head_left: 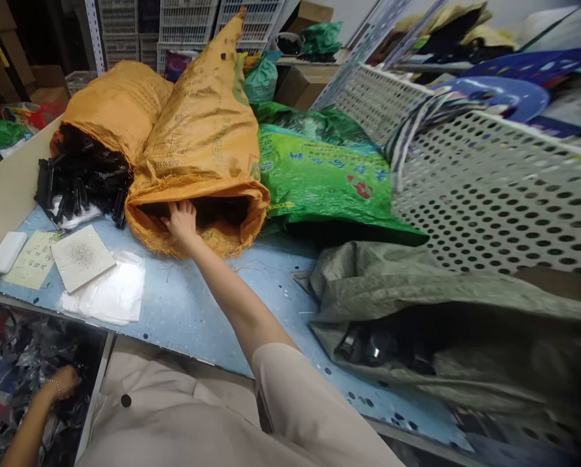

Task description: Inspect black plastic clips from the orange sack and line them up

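My right hand (181, 219) reaches into the mouth of the front orange woven sack (203, 143), thumb and fingers somewhat apart, with nothing visible in it. The sack lies on the blue table top (174, 292), its rim rolled back and its inside dark. Low at the left, my left hand (65, 383), with a beaded bracelet at the wrist, is over a bin of dark plastic pieces (42, 344). Its fingers look curled, and what they hold is too small to make out. A second orange sack (115, 97) spills black plastic parts (83, 175) beside the first.
On the table's left lie a white square plate (83, 258), clear plastic bags (120, 292), a note (32, 259) and a white device (6, 251). To the right are a green bag (324, 175), a grey-green sack (489, 324) with dark parts, and a perforated white basket (504, 188).
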A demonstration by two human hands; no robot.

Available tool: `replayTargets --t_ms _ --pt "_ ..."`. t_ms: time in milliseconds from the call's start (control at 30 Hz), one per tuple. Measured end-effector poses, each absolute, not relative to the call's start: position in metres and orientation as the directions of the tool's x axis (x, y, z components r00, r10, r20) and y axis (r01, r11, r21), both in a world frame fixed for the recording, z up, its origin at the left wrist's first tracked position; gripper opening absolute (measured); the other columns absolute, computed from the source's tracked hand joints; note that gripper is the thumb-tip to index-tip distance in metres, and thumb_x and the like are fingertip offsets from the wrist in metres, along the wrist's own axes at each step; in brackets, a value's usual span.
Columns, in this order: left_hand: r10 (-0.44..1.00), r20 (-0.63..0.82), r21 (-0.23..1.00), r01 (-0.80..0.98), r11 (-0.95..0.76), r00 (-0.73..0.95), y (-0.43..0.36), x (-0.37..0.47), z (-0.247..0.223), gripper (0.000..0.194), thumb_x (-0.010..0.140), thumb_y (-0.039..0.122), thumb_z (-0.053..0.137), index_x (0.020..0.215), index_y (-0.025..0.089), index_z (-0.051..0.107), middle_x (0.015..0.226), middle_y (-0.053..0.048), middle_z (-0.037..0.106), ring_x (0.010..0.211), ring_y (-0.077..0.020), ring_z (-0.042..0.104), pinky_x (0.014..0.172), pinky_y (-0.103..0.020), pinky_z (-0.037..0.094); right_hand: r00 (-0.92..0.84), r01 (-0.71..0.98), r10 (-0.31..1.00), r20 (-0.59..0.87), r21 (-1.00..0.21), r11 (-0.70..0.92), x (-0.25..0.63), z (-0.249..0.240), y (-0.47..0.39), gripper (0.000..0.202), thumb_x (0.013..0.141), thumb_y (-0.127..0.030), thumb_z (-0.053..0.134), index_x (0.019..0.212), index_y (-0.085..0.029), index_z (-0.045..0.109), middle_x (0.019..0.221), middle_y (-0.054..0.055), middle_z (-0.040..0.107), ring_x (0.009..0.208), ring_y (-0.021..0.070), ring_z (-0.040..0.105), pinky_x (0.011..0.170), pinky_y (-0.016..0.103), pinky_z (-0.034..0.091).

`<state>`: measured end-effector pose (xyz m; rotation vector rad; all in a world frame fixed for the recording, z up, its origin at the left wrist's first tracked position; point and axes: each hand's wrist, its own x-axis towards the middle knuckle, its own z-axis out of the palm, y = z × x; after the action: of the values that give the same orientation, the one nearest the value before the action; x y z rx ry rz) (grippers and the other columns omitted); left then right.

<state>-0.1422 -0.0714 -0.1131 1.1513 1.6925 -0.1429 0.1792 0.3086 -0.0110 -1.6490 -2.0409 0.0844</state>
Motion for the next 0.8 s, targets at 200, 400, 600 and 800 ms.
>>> replayTargets --t_ms 200,400,600,800 --pt "0.699 -0.599 0.792 0.417 0.446 0.39 -0.003 -0.09 -0.045 0.051 0.084 0.061 0.063 0.112 0.019 0.07 0.087 -0.007 0.075 0.07 -0.0193 0.068 0.072 -0.036 0.055 -0.257 0.817 0.922 0.289 -0.445 0.367 0.199 0.014 0.304 0.028 0.091 -0.016 0.066 0.118 -0.01 0.065 0.125 0.02 0.062 0.122 0.03 0.045 0.105 0.045 0.032" --pt "0.979 -0.142 0.982 -0.103 0.158 0.144 0.077 0.013 0.001 0.066 0.082 0.063 0.068 0.134 0.023 0.057 0.129 -0.013 0.065 0.119 -0.0251 0.063 0.103 -0.041 0.05 -0.365 -0.036 0.928 -0.068 -0.996 -0.087 0.226 -0.01 0.172 0.048 0.092 -0.061 0.056 0.111 -0.019 0.067 0.101 0.01 0.068 0.095 0.023 0.061 0.083 0.039 0.052" --pt "0.982 -0.151 0.962 -0.213 0.173 0.116 0.094 0.076 0.006 0.05 0.087 0.06 0.063 0.117 0.02 0.057 0.106 -0.009 0.067 0.091 -0.02 0.068 0.079 -0.033 0.057 -0.345 -0.004 0.92 -0.185 -0.98 -0.199 0.244 -0.019 0.076 0.061 0.093 -0.074 0.041 0.101 -0.019 0.067 0.099 0.01 0.066 0.094 0.0228 0.062 0.082 0.04 0.054" --pt "0.983 -0.108 0.994 -0.001 0.11 0.146 0.081 0.089 0.013 0.054 0.092 0.055 0.061 0.134 0.022 0.051 0.108 -0.006 0.066 0.089 -0.0186 0.067 0.081 -0.032 0.055 -0.164 0.624 0.933 0.32 -0.699 0.349 0.256 0.011 0.124 0.044 0.1 -0.058 0.041 0.095 -0.02 0.063 0.095 0.012 0.063 0.096 0.0254 0.055 0.09 0.038 0.043"
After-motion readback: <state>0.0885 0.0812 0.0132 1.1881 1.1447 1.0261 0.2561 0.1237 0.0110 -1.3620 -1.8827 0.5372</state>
